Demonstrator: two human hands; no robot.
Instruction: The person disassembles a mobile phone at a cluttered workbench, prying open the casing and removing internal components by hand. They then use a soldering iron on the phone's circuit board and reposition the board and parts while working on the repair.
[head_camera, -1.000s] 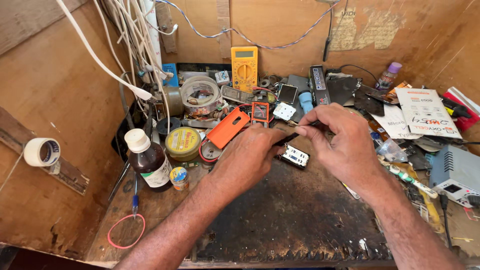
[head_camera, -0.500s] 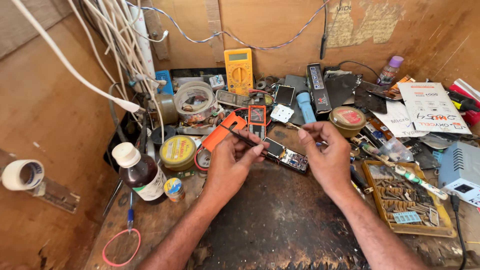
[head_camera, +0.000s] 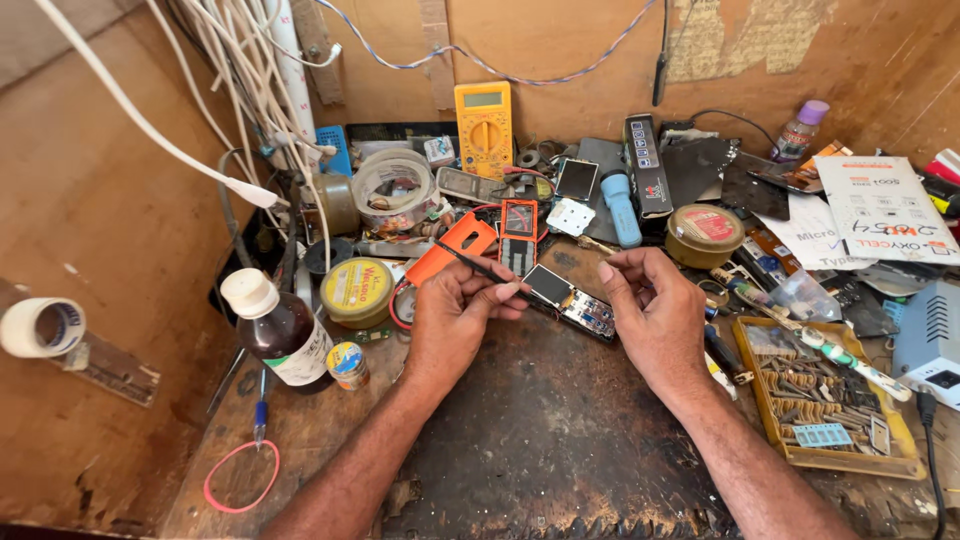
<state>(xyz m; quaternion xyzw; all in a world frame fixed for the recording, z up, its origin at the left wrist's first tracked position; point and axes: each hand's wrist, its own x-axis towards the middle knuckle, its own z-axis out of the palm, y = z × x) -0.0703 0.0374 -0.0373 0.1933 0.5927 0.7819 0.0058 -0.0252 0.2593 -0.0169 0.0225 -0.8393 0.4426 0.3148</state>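
A small opened phone board (head_camera: 572, 301) with a dark screen at one end lies tilted on the dark worn mat (head_camera: 540, 430). My left hand (head_camera: 455, 315) grips a thin dark tool (head_camera: 480, 267) whose tip points at the board's screen end. On the other side my right hand (head_camera: 652, 312) rests at the board's right end, fingers curled and touching it; I cannot tell whether it grips it.
An orange phone cover (head_camera: 452, 252), a yellow multimeter (head_camera: 484, 128), a brown bottle with a white cap (head_camera: 278, 328), round tins (head_camera: 357, 292), a tape roll (head_camera: 396, 190) and a tray of small parts (head_camera: 822, 400) crowd the bench. White cables (head_camera: 200, 160) hang at the left.
Both hands have drawn apart and moved nearer me. The left hand's tool now points at the board. The view has shifted, showing the parts tray at the right.
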